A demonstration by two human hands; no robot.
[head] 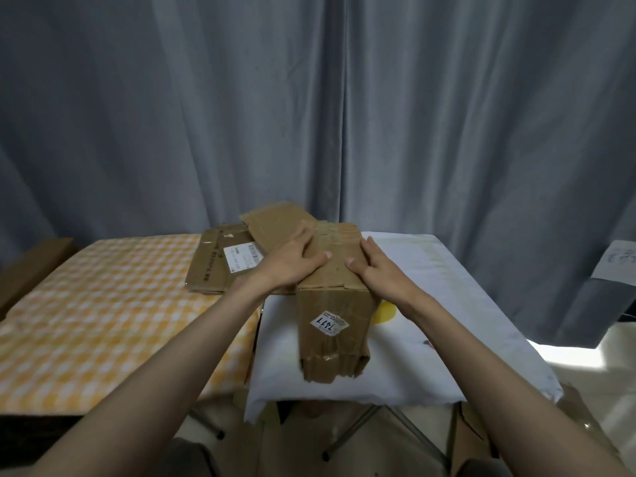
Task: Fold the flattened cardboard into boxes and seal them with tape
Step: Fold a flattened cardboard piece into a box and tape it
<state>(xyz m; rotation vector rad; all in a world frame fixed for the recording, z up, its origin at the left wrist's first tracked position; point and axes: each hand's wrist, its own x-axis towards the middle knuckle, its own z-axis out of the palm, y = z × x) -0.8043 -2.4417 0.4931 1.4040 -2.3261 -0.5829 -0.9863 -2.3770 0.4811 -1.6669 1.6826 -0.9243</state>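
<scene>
A worn brown cardboard box (333,304) stands on the white-covered table (464,304), its near face bearing a white sticker marked 7411. My left hand (292,261) lies flat on the box's top from the left, fingers straight. My right hand (375,266) lies flat on the top from the right, thumb pointing inward. The two thumbs nearly meet over the top flaps. Behind the box, a loose cardboard flap (275,222) sticks up. A flattened cardboard piece (220,266) with a shipping label lies to the left. No tape is visible.
An orange-and-white checked surface (103,321) extends to the left. Grey curtains (309,98) hang behind. More cardboard (481,435) sits on the floor under the white table's right side, beside its metal legs. A dark object with a paper (616,263) stands far right.
</scene>
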